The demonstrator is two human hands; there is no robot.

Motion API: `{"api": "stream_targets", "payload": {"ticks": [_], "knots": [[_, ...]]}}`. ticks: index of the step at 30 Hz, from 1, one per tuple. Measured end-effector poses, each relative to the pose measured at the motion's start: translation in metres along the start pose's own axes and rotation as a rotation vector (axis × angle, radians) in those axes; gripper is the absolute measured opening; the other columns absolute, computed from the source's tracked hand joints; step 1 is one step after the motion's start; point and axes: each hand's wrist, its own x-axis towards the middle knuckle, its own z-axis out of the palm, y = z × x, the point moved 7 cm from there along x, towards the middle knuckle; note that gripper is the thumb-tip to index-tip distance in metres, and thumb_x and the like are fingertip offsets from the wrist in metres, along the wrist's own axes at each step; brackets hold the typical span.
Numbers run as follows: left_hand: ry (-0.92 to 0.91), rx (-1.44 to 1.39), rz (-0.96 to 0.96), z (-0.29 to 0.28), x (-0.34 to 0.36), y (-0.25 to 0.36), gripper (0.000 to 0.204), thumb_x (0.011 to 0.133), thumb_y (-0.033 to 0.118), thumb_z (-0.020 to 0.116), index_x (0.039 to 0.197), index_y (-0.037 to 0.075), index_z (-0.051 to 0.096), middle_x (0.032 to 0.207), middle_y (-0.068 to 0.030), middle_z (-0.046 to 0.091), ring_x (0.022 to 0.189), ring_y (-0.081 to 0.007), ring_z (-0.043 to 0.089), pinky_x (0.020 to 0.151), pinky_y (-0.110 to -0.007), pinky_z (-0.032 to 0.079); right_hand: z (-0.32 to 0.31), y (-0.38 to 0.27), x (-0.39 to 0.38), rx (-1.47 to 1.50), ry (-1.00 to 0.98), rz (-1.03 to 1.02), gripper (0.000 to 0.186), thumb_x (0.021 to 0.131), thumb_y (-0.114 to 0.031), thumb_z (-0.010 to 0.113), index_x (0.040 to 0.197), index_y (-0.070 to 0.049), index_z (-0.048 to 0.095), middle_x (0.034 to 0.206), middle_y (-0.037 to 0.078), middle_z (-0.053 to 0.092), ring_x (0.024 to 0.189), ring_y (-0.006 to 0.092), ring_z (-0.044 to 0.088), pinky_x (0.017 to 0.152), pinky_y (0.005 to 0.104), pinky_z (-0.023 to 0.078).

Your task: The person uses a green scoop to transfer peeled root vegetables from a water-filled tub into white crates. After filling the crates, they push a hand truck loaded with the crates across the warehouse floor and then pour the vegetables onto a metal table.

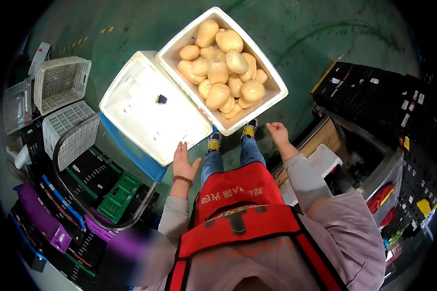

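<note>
A white foam box stands on the floor ahead of my feet, filled with several smooth tan butternut squashes. Against its left side lies a white foam lid, tilted, with a small dark hole in it. My left hand is spread, palm down, with its fingertips by the lid's near corner; whether they touch it I cannot tell. To the right of my feet, my right hand hangs in the air with its fingers loosely bent and nothing visible in them.
Under the lid shows a blue cart deck with a curved metal handle. White plastic baskets stand at the left, above black crates and a green crate. Stacked black crates and an open wooden-sided bin border the right.
</note>
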Motion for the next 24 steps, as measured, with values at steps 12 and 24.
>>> {"api": "stream_targets", "payload": {"ticks": [12,24], "knots": [[0.169,0.476,-0.001,0.038,0.203,-0.017,0.064,0.081,0.023,0.06,0.138,0.004,0.037,0.146,-0.0153,0.032,0.133,-0.0353,0.03,0.108,-0.048,0.026,0.111,0.004,0.045,1.037,-0.128,0.305,0.052,0.084,-0.023,0.066,0.125,-0.001,0.046,0.12,0.009,0.054,0.109,0.0204,0.05,0.092,0.0362,0.04],[0.244,0.623,0.085,0.036,0.238,-0.026,0.054,0.089,0.036,0.051,0.136,0.009,0.041,0.145,-0.0083,0.034,0.135,-0.0327,0.027,0.108,-0.05,0.023,0.135,0.024,0.078,1.491,-0.123,0.434,0.064,0.093,-0.055,0.039,0.14,-0.011,0.035,0.141,0.006,0.04,0.128,0.0257,0.038,0.108,0.0383,0.029]]}}
